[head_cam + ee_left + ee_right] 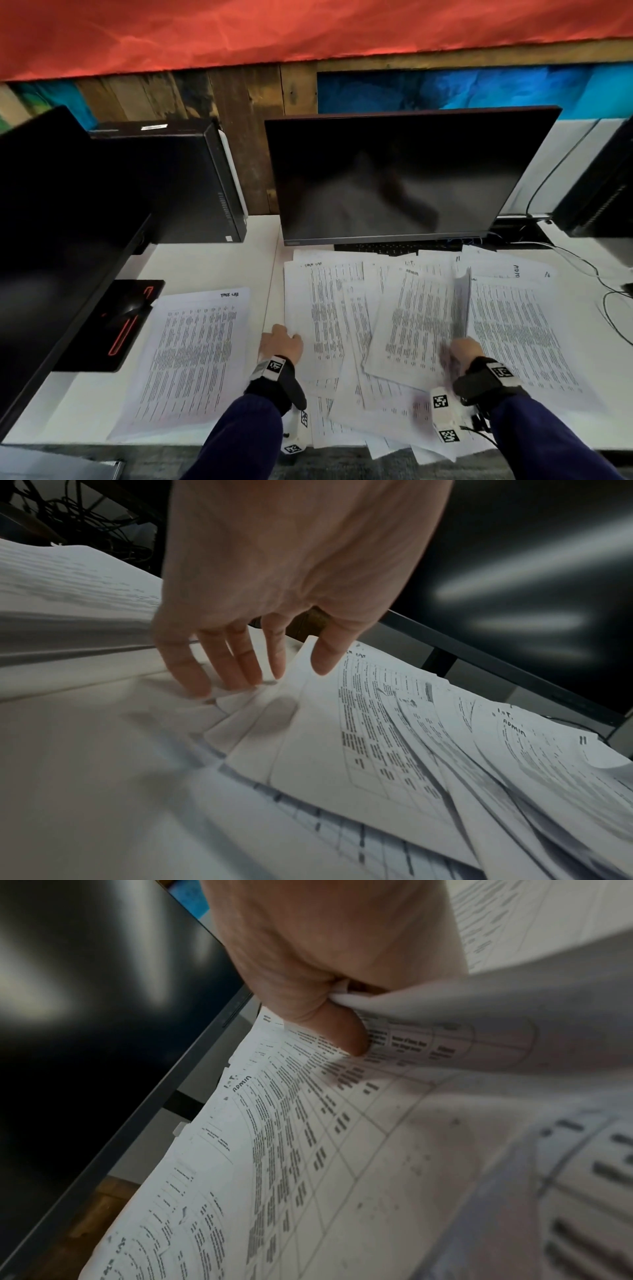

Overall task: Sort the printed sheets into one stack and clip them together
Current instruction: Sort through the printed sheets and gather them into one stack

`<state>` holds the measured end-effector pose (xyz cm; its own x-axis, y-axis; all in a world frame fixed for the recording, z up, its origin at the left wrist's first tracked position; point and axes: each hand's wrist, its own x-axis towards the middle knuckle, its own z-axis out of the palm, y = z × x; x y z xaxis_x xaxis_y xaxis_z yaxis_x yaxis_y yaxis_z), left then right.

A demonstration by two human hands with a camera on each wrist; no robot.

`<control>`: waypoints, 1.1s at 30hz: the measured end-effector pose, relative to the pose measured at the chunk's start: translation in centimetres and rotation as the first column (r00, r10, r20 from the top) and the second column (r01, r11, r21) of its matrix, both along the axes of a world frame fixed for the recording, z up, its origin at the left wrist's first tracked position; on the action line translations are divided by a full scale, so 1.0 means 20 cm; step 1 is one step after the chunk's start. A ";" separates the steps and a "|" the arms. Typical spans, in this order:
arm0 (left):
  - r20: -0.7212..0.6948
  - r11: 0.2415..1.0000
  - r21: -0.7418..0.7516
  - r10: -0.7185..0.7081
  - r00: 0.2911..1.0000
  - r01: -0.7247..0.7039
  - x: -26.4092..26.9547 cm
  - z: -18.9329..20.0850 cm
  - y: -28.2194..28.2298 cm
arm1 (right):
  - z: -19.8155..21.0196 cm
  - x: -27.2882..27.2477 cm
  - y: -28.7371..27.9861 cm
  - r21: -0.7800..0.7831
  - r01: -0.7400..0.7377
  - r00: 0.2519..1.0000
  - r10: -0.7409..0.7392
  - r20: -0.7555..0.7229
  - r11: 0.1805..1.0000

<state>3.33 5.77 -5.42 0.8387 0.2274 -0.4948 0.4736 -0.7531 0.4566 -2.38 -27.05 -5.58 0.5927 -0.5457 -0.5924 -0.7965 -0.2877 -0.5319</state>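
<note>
1. Left hand (281,346) at approx 7 o'clock of the head view, fingers (240,666) straight and spread, tips pressing down on the near-left corners of the loose sheets (359,318); it grips nothing. Thumb lies on top of one sheet edge in the left wrist view.
2. Right hand (464,353) at approx 5 o'clock, clamped on a lifted sheet (461,301); thumb (346,1034) pinches the paper's edge against the curled fingers. That sheet stands nearly on edge, curling up above the pile.
3. Loose sheets: fanned and overlapping w/ no neat order, spread from 12 to 5 o'clock of the counter (212,260), in front of the centre monitor (404,174). One carries the handwritten word "ADMIN" near its top. Some near corners hang over the counter's front edge.
4. Separate stack (191,356) at 8 o'clock, lying flat, apart from the fanned pile, w/ a handwritten note at its top right; too small to read for sure.
5. Mouse (128,306) on a black pad w/ red lines at 9 o'clock, just beside the stack's far-left corner.
6. PC tower (178,178) at 11 o'clock, second monitor (51,240) at far left, cables (596,270) at 3 o'clock.
7. No clip seen in any view.
</note>
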 end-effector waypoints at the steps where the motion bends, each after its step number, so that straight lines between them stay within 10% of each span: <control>1: -0.013 0.999 0.034 -0.004 1.000 0.005 0.00 0.00 -0.01 | 0.01 -0.01 0.00 0.004 0.028 0.999 -0.028 -0.024 1.000; 15: -0.080 0.994 -0.044 0.100 0.992 -0.104 0.02 0.05 -0.15 | -0.04 0.02 0.35 0.150 0.029 0.945 -0.076 0.318 0.988; 21: -0.019 0.739 -0.649 0.221 0.975 -0.181 0.00 0.07 -0.23 | 0.07 0.04 0.25 0.317 0.078 0.900 -0.204 0.385 0.945; 25: 0.049 0.782 -0.623 0.015 0.999 0.019 0.00 0.10 -0.35 | 0.12 0.01 0.12 0.364 -0.063 0.939 -0.068 0.337 0.929; 29: 0.147 0.858 -0.509 0.002 0.989 0.074 0.00 0.12 -0.39 | 0.12 -0.09 -0.22 -0.081 0.030 0.943 -0.001 0.332 0.996; 33: 0.113 0.789 -0.614 0.056 0.992 0.025 -0.03 0.14 -0.36 | 0.11 -0.22 -0.60 -0.391 0.135 0.988 -0.155 -0.017 0.910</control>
<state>2.72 -1.43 -2.66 0.8988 -0.0757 -0.4318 0.3948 -0.2885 0.8723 -6.86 -39.01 -3.45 0.4663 -0.8159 -0.3418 -0.8664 -0.3431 -0.3629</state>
